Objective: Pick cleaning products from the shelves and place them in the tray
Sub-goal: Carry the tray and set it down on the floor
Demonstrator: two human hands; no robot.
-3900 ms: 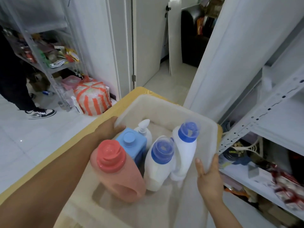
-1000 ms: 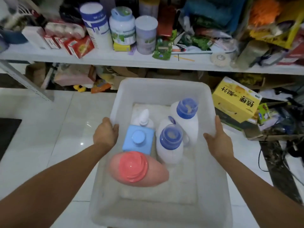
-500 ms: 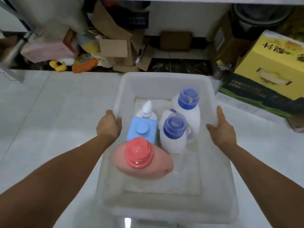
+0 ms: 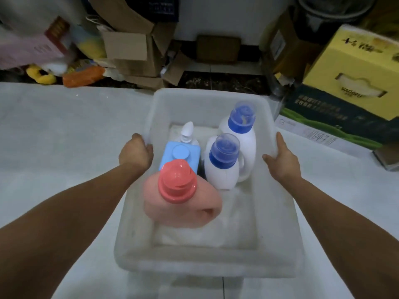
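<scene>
now both hands hold the tray with five bottles inside

the translucent white tray (image 4: 207, 262) is seen from above, over a pale tiled floor (image 4: 64, 130). the left hand (image 4: 135, 152) is closed on the left rim of the tray, fingers curled over the edge. the right hand (image 4: 280, 160) grips the right rim, with the thumb along the wall and the fingers under or behind it. both bare forearms reach in from the bottom corners of the view.

inside the tray five cleaning products stand upright, grouped in its far half. the pink bottle (image 4: 183, 210) with a coral red cap is the nearest one and looks the biggest. just behind it is a light blue bottle (image 4: 180, 153) with a round blue cap, and behind that a small white bottle with a pointed nozzle (image 4: 187, 130). on the right side two white bottles with blue caps stand close together, the nearer white bottle (image 4: 222, 167) touching the farther white bottle (image 4: 239, 128). the near half of the tray has only its bare bottom.

beyond the tray, under a shelf, there are brown cardboard boxes (image 4: 129, 50), a yellow toy (image 4: 42, 75) and an orange packet (image 4: 83, 75). at the right a yellow carton (image 4: 354, 70) rests on a dark green box (image 4: 323, 117).
</scene>
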